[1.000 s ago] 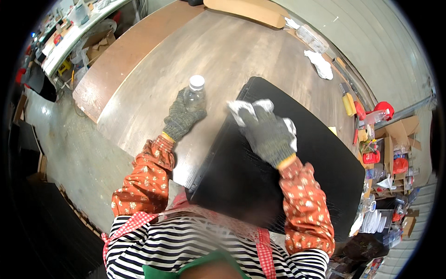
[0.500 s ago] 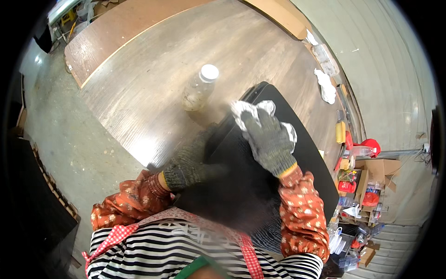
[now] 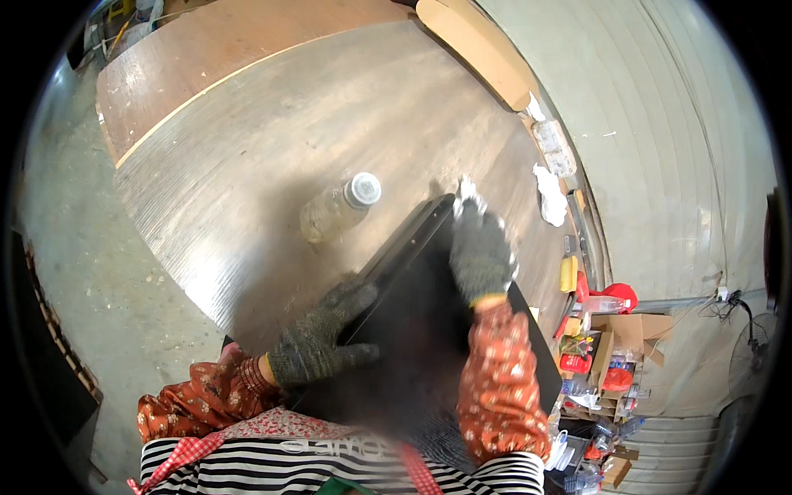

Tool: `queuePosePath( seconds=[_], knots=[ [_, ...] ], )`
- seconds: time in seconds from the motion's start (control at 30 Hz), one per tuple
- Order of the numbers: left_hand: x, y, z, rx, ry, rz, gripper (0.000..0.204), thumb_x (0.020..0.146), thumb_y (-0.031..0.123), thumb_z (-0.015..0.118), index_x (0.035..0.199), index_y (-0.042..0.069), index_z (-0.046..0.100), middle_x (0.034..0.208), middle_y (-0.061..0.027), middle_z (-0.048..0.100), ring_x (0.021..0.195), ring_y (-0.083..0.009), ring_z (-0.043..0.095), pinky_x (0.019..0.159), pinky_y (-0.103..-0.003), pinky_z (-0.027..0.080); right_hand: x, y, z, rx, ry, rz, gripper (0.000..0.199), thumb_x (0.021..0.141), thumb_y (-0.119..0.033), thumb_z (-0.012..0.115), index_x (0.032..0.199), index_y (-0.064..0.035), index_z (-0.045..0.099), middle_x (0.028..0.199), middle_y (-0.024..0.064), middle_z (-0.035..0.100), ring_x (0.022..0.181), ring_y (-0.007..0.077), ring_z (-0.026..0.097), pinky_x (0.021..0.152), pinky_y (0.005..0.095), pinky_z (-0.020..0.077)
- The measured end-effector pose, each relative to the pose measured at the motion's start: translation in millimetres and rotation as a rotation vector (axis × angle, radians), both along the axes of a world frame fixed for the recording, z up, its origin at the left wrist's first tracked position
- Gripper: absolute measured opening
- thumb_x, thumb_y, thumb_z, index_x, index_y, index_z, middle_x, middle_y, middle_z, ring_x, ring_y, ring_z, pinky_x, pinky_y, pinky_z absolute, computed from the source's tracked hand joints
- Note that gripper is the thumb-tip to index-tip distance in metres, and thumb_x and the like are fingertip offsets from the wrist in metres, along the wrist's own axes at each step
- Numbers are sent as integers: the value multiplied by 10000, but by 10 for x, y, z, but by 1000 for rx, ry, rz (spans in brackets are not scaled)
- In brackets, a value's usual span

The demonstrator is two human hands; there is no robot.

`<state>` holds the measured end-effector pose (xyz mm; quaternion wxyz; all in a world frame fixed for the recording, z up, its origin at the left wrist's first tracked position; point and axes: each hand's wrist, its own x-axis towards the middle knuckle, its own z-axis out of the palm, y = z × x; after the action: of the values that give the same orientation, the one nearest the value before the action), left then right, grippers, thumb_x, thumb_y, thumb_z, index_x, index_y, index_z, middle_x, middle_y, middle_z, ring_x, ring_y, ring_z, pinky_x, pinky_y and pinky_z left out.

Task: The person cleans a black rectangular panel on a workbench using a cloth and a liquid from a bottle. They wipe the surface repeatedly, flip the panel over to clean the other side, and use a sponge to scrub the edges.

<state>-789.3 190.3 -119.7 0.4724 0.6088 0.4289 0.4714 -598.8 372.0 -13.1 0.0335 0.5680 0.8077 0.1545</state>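
A flat black panel [image 3: 412, 289] with a raised rim lies tilted against the front of the table, close to my body. My left hand [image 3: 318, 338], in a dark grey knit glove, holds its left edge, thumb on the face and fingers over the rim. My right hand [image 3: 481, 260], gloved alike, lies at the far end of the panel. A white cloth [image 3: 468, 191] is pressed under it, showing only beyond the fingertips and along the side. Beyond the left hand stands a clear bottle [image 3: 330, 213] with a white cap.
The wood-grain table [image 3: 247, 148] reaches far ahead. Along its right side lie a crumpled white cloth [image 3: 550, 195], a clear plastic box [image 3: 553, 148], a yellow block [image 3: 568, 274] and a cardboard piece [image 3: 478, 54]. An open carton [image 3: 635, 334] with bottles and clutter stands at the right.
The right hand has turned and pushed the cloth to the panel's far edge. The panel has dropped to a steeper tilt. The left hand still holds its left edge; the view has shifted.
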Motion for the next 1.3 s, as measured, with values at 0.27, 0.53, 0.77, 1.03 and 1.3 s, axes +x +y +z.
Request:
queuePosePath(
  seconds=[0.27, 0.53, 0.77, 1.03, 1.3],
  knots=[
    [-52, 9, -199, 85, -4, -1, 783, 830, 335, 773, 1461, 39, 416, 1491, -264, 383, 1434, -412, 297, 1159, -471, 282, -83, 316, 47, -160, 44, -266, 394, 1013, -300, 462, 1388, -181, 489, 1094, 229, 628, 934, 431, 631, 833, 522, 501],
    [-9, 548, 557, -222, -380, -170, 772, 840, 114, 723, 1497, -5, 335, 1539, -183, 351, 1448, -302, 287, 1184, -423, 231, -156, -34, 518, 63, 142, 121, 452, 898, -121, 468, 1345, -162, 525, 1131, 82, 572, 1030, 306, 584, 818, 429, 543],
    [340, 557, 506, -199, -125, -183, 756, 834, 62, 694, 1493, -22, 336, 1494, -153, 408, 1394, -251, 354, 1158, -369, 271, 3049, -656, 540, 220, 310, -987, 303, 964, -216, 476, 1226, -113, 590, 1017, 157, 674, 935, 339, 660, 798, 480, 511],
    [772, 414, 707, -278, -275, -114, 697, 877, 57, 652, 1493, -27, 337, 1442, -141, 472, 1294, -225, 460, 1091, -346, 361, 1792, -1221, 578, 179, 229, -201, 485, 877, -82, 495, 1358, -140, 508, 1194, 109, 606, 1002, 264, 594, 730, 418, 534],
    [1040, -68, 1007, -30, 393, 52, 552, 980, 279, 570, 1424, -29, 457, 1362, -193, 570, 1239, -283, 538, 1070, -369, 377, 5401, -2518, 515, 397, 338, -1202, 347, 967, -280, 472, 1252, -115, 583, 1058, 148, 688, 986, 350, 669, 894, 547, 470]
  ],
)
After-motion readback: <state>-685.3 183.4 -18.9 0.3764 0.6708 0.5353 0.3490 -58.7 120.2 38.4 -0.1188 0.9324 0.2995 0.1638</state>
